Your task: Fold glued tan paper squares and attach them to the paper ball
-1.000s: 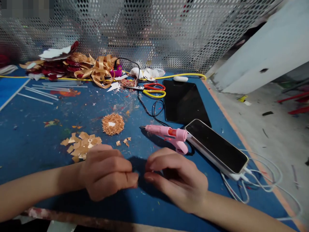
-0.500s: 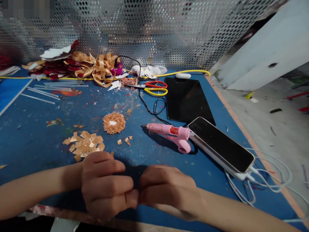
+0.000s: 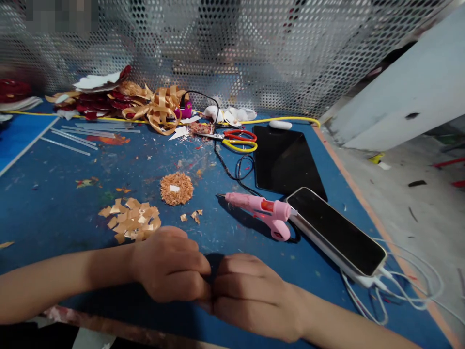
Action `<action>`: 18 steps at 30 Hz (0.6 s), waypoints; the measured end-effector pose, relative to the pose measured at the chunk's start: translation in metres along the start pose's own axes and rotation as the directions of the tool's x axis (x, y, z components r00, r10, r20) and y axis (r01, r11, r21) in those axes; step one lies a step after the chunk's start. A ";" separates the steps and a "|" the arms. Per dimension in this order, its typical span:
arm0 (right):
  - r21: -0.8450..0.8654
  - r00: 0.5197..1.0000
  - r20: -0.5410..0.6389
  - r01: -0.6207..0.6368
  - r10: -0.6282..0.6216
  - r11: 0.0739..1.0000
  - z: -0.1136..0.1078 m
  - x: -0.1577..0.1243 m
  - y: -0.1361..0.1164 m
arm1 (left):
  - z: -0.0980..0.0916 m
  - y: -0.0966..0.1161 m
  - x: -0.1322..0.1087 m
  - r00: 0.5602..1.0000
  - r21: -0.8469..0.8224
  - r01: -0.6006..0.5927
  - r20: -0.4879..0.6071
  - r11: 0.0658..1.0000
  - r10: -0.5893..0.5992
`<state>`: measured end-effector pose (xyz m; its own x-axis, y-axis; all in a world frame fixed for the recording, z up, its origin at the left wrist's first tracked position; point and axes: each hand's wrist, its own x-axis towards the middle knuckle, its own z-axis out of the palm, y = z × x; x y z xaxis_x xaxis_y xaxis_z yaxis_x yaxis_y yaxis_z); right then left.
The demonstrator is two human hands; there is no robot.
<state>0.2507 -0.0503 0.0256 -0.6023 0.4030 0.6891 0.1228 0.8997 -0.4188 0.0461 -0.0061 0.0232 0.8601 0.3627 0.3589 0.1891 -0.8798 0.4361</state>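
Head view: curled fingers (image 3: 189, 271) near flat golden squares (image 3: 131, 220), fringed disc (image 3: 177, 188).

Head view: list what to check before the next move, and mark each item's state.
1. Grip: the left hand and right hand are curled, fingertips meeting near the table's front edge. Whatever sits between them is hidden. Cannot tell.
2. The glue gun lies on the blue table, nozzle pointing left, apart from both hands. Ok.
3. The gun's rear end appears to touch the phone. Not ok.
4. The cut gold pieces lie just beyond the left hand. Ok.
5. The scissors lie at the far side, beside the dark tablet. Ok.
6. White cables loop off the phone near the table's right edge, a likely snag. Not ok.
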 end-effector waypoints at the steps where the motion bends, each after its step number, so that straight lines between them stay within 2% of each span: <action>1: -0.005 0.999 0.031 0.010 -0.010 1.000 0.001 0.000 0.001 | -0.002 0.001 0.004 0.992 -0.036 -0.125 0.012 0.992 0.125; 3: 0.010 0.996 0.090 0.018 -0.018 1.000 0.003 -0.001 0.003 | -0.006 0.002 0.010 0.971 -0.104 -0.232 0.034 0.967 0.237; 7: 0.072 0.988 0.151 -0.010 -0.001 0.997 0.006 -0.006 0.007 | 0.000 0.001 0.010 0.976 -0.148 -0.173 0.106 0.974 0.190; 9: 0.106 0.984 0.178 -0.040 0.021 0.994 0.008 -0.009 0.008 | 0.005 0.000 0.008 0.974 -0.141 -0.191 0.095 0.971 0.205; 11: 0.129 0.985 0.167 -0.068 0.046 0.989 0.009 -0.012 0.009 | 0.009 -0.001 0.006 0.977 -0.103 -0.202 0.050 0.974 0.208; 15: 0.152 0.984 0.013 -0.180 0.180 0.972 0.012 -0.019 0.008 | 0.012 -0.001 0.005 0.991 -0.039 -0.111 -0.081 0.993 0.107; 18: 0.123 0.976 -0.052 -0.203 0.211 0.971 0.012 -0.021 0.008 | 0.014 -0.002 0.002 0.966 0.028 -0.096 -0.240 0.995 0.100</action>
<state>0.2551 -0.0537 0.0009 -0.5208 0.5918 0.6152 0.1443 0.7713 -0.6199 0.0542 -0.0075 0.0119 0.7355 0.3360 0.5883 0.1184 -0.9188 0.3766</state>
